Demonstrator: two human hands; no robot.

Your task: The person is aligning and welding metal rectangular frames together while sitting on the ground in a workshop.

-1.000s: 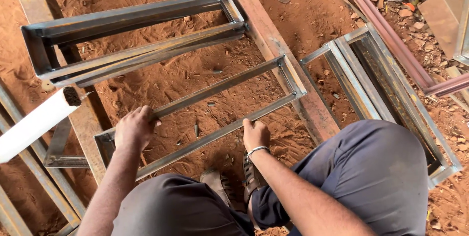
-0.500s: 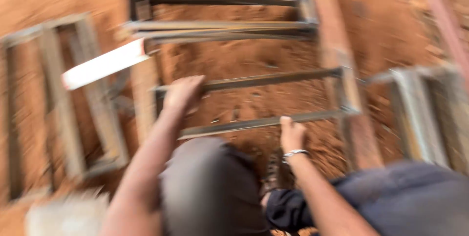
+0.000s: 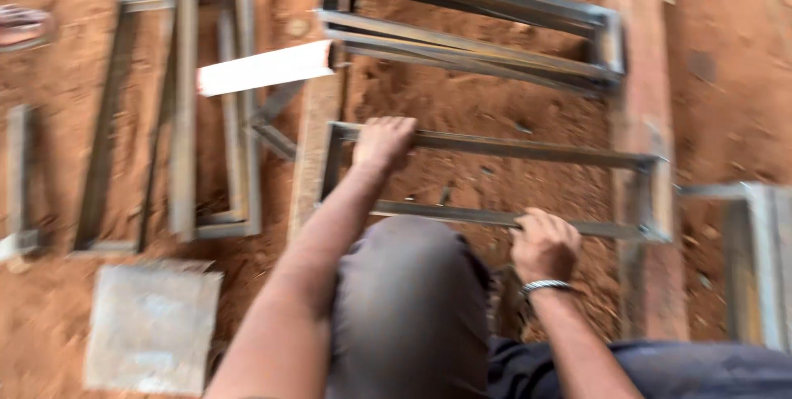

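A long rectangular frame of grey steel bar [image 3: 503,147] lies flat on red earth [image 3: 511,110] directly ahead of the person, its long axis running left to right across the view, with its ends resting on two pale wooden planks [image 3: 639,77]. Both hands are on it, on opposite long sides. The left hand [image 3: 384,140] reaches farther out and is curled over the far bar near the frame's left corner. The right hand [image 3: 543,242], with a metal bracelet at the wrist, is closed around the near bar, more toward the middle. So the frame sits between the two grips, the right hand close to the body and the left arm stretched past the raised grey-trousered knee [image 3: 408,308].

Beyond it lies a deeper welded steel frame [image 3: 478,15], also lengthwise across. To the left lie narrower upright-running steel frames [image 3: 186,110], a white tube [image 3: 264,67], and a flat grey square slab [image 3: 153,325].
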